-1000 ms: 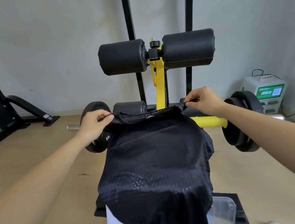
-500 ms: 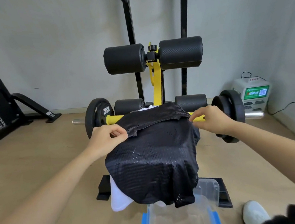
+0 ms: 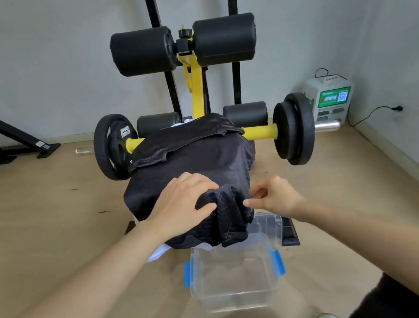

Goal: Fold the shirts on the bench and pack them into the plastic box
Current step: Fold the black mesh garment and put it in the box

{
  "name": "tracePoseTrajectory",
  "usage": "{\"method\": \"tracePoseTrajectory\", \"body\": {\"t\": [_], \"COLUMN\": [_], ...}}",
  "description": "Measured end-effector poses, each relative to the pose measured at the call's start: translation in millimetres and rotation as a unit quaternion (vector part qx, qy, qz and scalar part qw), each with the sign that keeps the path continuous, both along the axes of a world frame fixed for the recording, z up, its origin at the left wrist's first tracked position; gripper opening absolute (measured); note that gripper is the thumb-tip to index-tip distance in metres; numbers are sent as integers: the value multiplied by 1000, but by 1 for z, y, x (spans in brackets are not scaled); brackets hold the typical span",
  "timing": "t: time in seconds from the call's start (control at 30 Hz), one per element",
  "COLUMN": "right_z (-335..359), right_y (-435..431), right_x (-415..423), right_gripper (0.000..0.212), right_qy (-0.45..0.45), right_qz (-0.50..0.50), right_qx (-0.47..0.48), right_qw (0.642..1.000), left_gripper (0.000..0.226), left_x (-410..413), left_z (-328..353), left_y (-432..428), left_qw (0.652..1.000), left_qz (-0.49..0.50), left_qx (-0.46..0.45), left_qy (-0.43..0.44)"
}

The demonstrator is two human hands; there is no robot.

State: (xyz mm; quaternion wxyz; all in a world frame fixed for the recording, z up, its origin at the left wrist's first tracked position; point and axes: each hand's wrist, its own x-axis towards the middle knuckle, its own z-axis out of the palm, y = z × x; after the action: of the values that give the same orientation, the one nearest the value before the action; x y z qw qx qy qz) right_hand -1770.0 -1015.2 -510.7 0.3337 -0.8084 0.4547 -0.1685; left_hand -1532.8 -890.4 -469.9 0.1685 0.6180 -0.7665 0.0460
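The bench (image 3: pixel 195 85) is the biggest thing here and nearly all of its pad is hidden under a black mesh shirt (image 3: pixel 202 157), which is draped over it with its far edge turned back in a loose flap toward the bench's far end and its lower part hanging off the bench's near end. It looks spread rather than folded, so I judge the folding to be only just starting. The clear plastic box (image 3: pixel 236 302) stands on the floor just below the bench's near end, lid off, and seems to hold nothing, so no shirt is packed yet. A white shirt (image 3: pixel 157 255) shows only as a corner under the black one at the bench's near left side, still waiting its turn. Both hands are at the bench's near end, on the hanging part of the black shirt: the left hand (image 3: pixel 185 205) lies on top with fingers and thumb bunching a ridge of cloth, while the right hand (image 3: pixel 273 198) is loosely curled at the shirt's right edge, thumb touching it, and whether it has hold of the cloth I cannot tell
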Motion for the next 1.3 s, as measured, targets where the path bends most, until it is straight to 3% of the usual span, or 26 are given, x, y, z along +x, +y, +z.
{"method": "tracePoseTrajectory", "body": {"t": [0.2, 0.43, 0.57, 0.67, 0.77, 0.87, 1.1, 1.2, 1.3], "right_z": [-72, -116, -105, -94, -88, -87, -64, -38, -8], "right_y": [15, -23, -44, -49, -42, -33, -14, -3, 11], "right_x": [9, -8, 4, 15, 16, 12, -13, -25, -33], "right_gripper": [59, 63, 61, 48, 11, 32, 21, 13, 13], "right_qy": [-84, -164, -242, -231, -222, -243, -310, -343, -363], "right_qz": [-72, -138, -129, -130, -164, -206, -264, -228, -159], "right_qx": [120, 288, 305, 316, 313, 301, 270, 281, 307], "right_qw": [987, 933, 912, 911, 909, 899, 872, 867, 865], "left_gripper": [56, 58, 52, 51, 51, 52, 46, 40, 32], "left_x": [0, 9, 3, 1, 0, -3, -17, -30, -53], "left_z": [-47, -60, -60, -60, -60, -58, -53, -50, -46], "left_y": [-5, -7, -11, -11, -10, -8, -6, -7, -4], "left_qw": [998, 995, 994, 993, 993, 994, 992, 989, 987], "left_qz": [29, 3, 19, 23, 25, 34, 66, 72, 56], "left_qx": [-38, -88, -103, -112, -108, -99, -105, -131, -108], "left_qy": [-36, -55, -32, -29, -29, -28, -15, 6, 101]}}
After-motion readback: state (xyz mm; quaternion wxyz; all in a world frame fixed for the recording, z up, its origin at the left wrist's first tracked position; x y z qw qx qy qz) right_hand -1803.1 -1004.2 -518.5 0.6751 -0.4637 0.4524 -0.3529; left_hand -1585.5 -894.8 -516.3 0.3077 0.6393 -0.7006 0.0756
